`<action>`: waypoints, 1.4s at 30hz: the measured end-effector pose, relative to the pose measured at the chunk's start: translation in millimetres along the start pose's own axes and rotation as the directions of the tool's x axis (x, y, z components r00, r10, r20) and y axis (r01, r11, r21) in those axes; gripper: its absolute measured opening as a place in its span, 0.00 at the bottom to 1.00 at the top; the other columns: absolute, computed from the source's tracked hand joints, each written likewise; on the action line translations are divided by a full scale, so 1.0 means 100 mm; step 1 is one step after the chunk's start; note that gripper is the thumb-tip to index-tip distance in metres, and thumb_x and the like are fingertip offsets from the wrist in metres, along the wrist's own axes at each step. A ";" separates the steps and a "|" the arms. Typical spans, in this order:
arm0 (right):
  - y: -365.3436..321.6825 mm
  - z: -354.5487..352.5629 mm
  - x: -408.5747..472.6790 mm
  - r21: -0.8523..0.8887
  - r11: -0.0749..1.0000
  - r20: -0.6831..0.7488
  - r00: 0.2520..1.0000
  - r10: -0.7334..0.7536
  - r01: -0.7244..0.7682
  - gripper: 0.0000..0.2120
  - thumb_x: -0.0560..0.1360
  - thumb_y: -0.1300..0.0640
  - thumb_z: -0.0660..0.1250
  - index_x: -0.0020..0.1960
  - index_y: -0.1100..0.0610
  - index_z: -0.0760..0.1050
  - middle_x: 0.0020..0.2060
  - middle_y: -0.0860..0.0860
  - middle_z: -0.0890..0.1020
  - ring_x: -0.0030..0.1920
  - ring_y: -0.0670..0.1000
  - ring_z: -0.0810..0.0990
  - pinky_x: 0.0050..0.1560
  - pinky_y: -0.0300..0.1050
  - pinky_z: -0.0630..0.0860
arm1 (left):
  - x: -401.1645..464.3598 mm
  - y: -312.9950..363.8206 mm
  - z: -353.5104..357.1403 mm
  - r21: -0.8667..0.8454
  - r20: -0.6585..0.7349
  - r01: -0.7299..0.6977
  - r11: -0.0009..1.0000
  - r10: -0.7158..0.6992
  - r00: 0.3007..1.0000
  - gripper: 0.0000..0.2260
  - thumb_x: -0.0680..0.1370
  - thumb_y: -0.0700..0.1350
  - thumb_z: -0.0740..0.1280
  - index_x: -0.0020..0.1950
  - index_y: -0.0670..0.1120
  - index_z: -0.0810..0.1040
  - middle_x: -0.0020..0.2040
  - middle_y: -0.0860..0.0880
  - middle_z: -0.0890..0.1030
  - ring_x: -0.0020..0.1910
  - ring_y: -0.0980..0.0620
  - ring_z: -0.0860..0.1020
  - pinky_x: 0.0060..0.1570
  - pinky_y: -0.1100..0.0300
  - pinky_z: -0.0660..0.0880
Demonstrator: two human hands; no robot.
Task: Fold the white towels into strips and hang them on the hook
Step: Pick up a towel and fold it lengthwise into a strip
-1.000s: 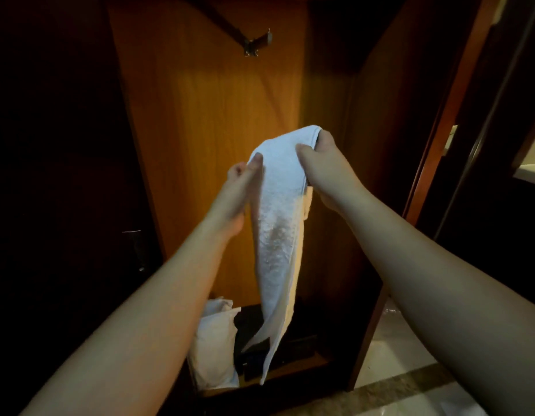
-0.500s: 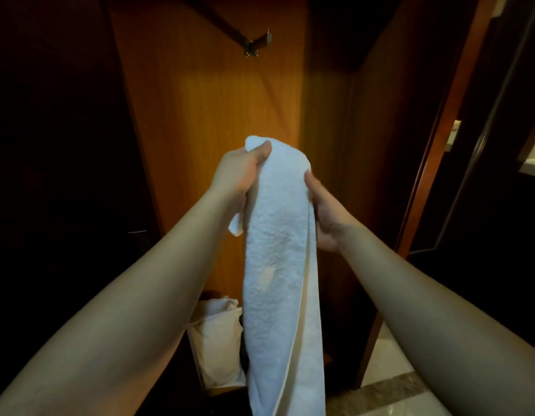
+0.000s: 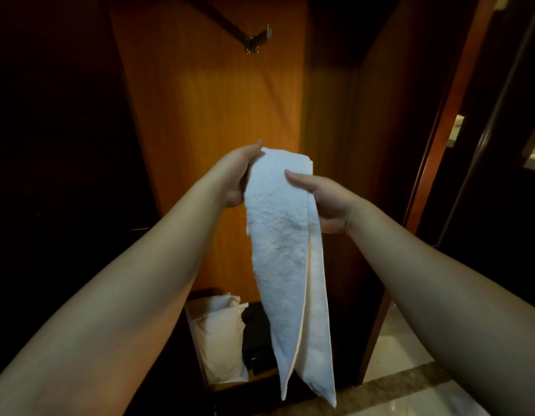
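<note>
Right hand (image 3: pixel 326 202) now grips towel (image 3: pixel 281 250) front.

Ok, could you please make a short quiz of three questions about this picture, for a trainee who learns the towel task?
1. True or false: the white towel already hangs on the hook.
2. Which hand holds the towel's top end?
A. only the left hand
B. only the right hand
C. both hands
3. Fill in: low in the wardrobe, left of the hanging towel, stands a white ____.

Key:
1. False; the hook above is bare and the towel is in the hands.
2. C.
3. Bag.
</note>
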State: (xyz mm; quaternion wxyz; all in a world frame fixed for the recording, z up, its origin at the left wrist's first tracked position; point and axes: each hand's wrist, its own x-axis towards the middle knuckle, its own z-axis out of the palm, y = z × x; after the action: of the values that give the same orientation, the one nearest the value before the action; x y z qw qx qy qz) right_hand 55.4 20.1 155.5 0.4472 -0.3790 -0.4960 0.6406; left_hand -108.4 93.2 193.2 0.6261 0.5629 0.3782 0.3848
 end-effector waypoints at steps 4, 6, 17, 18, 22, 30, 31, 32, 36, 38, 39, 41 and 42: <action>-0.19 -0.06 0.04 0.063 0.979 -0.152 0.971 -0.183 0.194 0.21 0.82 0.41 0.59 0.58 0.52 0.85 0.61 0.56 0.84 0.62 0.56 0.83 0.64 0.54 0.78 | -0.20 -0.23 0.10 0.374 -0.352 -0.293 0.880 0.427 0.833 0.17 0.81 0.59 0.64 0.60 0.48 0.74 0.59 0.46 0.79 0.58 0.46 0.77 0.57 0.52 0.73; -0.28 -0.05 0.06 0.011 0.975 -0.225 0.950 -0.215 0.223 0.26 0.81 0.37 0.58 0.65 0.54 0.79 0.62 0.55 0.83 0.62 0.56 0.82 0.66 0.55 0.75 | -0.42 -0.52 0.21 0.423 -0.295 -0.463 0.779 0.602 0.742 0.12 0.80 0.55 0.66 0.55 0.47 0.73 0.54 0.45 0.78 0.52 0.48 0.77 0.51 0.56 0.73; -0.44 0.11 0.17 -0.403 0.887 -0.439 0.803 -0.403 0.225 0.27 0.78 0.29 0.54 0.56 0.50 0.78 0.50 0.48 0.87 0.53 0.50 0.85 0.50 0.45 0.81 | -0.49 -0.86 0.12 0.780 -0.121 -0.353 0.516 0.678 0.725 0.06 0.80 0.45 0.64 0.44 0.47 0.72 0.40 0.51 0.74 0.37 0.54 0.74 0.34 0.50 0.74; -0.43 0.11 0.18 -0.391 0.891 -0.468 0.783 -0.409 0.232 0.26 0.77 0.28 0.55 0.54 0.48 0.77 0.50 0.47 0.86 0.54 0.49 0.83 0.55 0.48 0.80 | -0.49 -0.83 0.11 0.788 -0.105 -0.396 0.471 0.737 0.668 0.07 0.80 0.43 0.63 0.42 0.46 0.72 0.38 0.50 0.73 0.36 0.53 0.72 0.31 0.54 0.69; -0.39 0.17 0.21 -0.378 0.903 -0.547 0.738 -0.396 0.205 0.40 0.68 0.23 0.55 0.65 0.52 0.75 0.59 0.50 0.82 0.60 0.52 0.80 0.67 0.56 0.75 | -0.60 -0.84 0.13 0.823 -0.034 -0.475 0.311 0.862 0.506 0.05 0.76 0.42 0.62 0.41 0.42 0.72 0.39 0.50 0.72 0.39 0.52 0.69 0.33 0.57 0.62; -0.30 0.30 0.29 -0.388 0.902 -0.494 0.784 -0.376 0.188 0.50 0.66 0.27 0.62 0.76 0.61 0.67 0.71 0.56 0.74 0.71 0.58 0.72 0.73 0.60 0.67 | -0.56 -1.20 0.39 0.690 -0.139 -0.391 0.609 0.642 0.754 0.16 0.76 0.62 0.66 0.53 0.54 0.65 0.49 0.58 0.68 0.45 0.59 0.73 0.38 0.62 0.73; -0.30 0.31 0.29 -0.397 0.899 -0.483 0.791 -0.376 0.185 0.50 0.65 0.27 0.63 0.75 0.61 0.67 0.71 0.57 0.74 0.71 0.58 0.72 0.73 0.60 0.67 | -0.54 -1.19 0.40 0.668 -0.184 -0.340 0.662 0.589 0.787 0.21 0.74 0.65 0.67 0.56 0.55 0.64 0.51 0.58 0.69 0.46 0.59 0.75 0.40 0.60 0.77; -0.30 0.31 0.30 -0.408 0.896 -0.480 0.793 -0.374 0.176 0.51 0.63 0.27 0.65 0.75 0.61 0.68 0.71 0.57 0.75 0.71 0.59 0.73 0.73 0.61 0.68 | -0.52 -1.17 0.41 0.659 -0.220 -0.287 0.695 0.544 0.810 0.24 0.73 0.67 0.68 0.58 0.56 0.63 0.53 0.58 0.70 0.47 0.58 0.77 0.41 0.58 0.79; -0.29 0.34 0.31 -0.507 0.856 -0.484 0.786 -0.384 0.106 0.43 0.63 0.29 0.66 0.63 0.62 0.76 0.58 0.59 0.82 0.60 0.60 0.80 0.67 0.63 0.74 | -0.42 -1.09 0.44 0.662 -0.304 -0.189 0.725 0.490 0.817 0.16 0.75 0.61 0.70 0.49 0.56 0.65 0.45 0.56 0.74 0.40 0.56 0.78 0.36 0.55 0.79; -0.30 0.34 0.31 -0.597 0.800 -0.470 0.782 -0.410 0.060 0.37 0.64 0.30 0.64 0.57 0.59 0.79 0.52 0.55 0.84 0.55 0.57 0.82 0.61 0.61 0.78 | -0.37 -1.07 0.40 0.702 -0.296 -0.167 0.692 0.497 0.816 0.10 0.77 0.54 0.69 0.49 0.53 0.69 0.44 0.54 0.76 0.41 0.51 0.79 0.37 0.52 0.79; -0.32 0.32 0.30 -0.633 0.773 -0.467 0.772 -0.431 0.049 0.32 0.65 0.32 0.64 0.54 0.57 0.80 0.50 0.54 0.84 0.52 0.56 0.83 0.58 0.60 0.80 | -0.36 -1.05 0.35 0.727 -0.293 -0.155 0.669 0.507 0.811 0.08 0.77 0.51 0.68 0.49 0.51 0.71 0.43 0.53 0.76 0.40 0.49 0.79 0.36 0.53 0.77; -0.38 0.24 0.27 -0.664 0.746 -0.496 0.715 -0.492 0.053 0.22 0.67 0.40 0.64 0.45 0.57 0.80 0.43 0.55 0.85 0.45 0.57 0.85 0.51 0.61 0.83 | -0.33 -0.98 0.15 0.788 -0.310 -0.129 0.602 0.569 0.761 0.06 0.77 0.47 0.67 0.47 0.51 0.70 0.41 0.54 0.74 0.37 0.50 0.77 0.30 0.57 0.70; -0.42 0.19 0.24 -0.660 0.749 -0.523 0.680 -0.514 0.058 0.18 0.66 0.43 0.63 0.41 0.59 0.79 0.39 0.56 0.85 0.42 0.58 0.85 0.47 0.62 0.84 | -0.32 -0.93 0.03 0.824 -0.315 -0.114 0.555 0.616 0.722 0.06 0.77 0.45 0.66 0.46 0.50 0.69 0.41 0.54 0.72 0.35 0.51 0.75 0.28 0.58 0.66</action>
State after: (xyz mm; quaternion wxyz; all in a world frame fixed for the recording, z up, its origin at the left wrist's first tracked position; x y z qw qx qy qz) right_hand 38.6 41.7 199.2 0.5536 -0.6172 -0.5280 0.1841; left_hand -114.1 56.9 102.4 0.0854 0.6951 0.5384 0.4687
